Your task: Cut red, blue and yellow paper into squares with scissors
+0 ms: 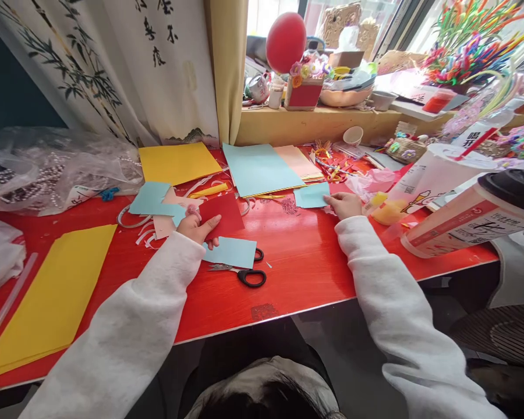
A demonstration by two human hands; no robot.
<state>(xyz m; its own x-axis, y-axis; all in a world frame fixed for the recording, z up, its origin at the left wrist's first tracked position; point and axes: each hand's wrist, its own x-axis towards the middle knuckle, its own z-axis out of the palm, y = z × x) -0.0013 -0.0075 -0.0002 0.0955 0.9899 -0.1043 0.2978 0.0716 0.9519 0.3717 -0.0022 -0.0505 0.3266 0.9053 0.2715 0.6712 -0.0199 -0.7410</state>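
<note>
Between the thumb and fingers of my left hand [197, 228] is a piece of red paper [223, 214], held just above the table. Close below it lies a light blue paper piece [234, 252], on top of black-handled scissors [250, 276] that it partly covers. My right hand [344, 205] pinches the right edge of another small light blue paper piece [312, 195], which lies at the table surface. Beside my left hand are more blue cut pieces [151, 199] and pale pink paper [162, 227]. Larger light blue sheets [262, 169] lie farther back.
Yellow sheets [52, 291] lie at the left, near a plastic bag of beads [61, 169]. Another yellow sheet [179, 163] lies at the back. Paper scraps [332, 163] are heaped toward the windowsill. Two drink cups [471, 215] stand close to my right forearm.
</note>
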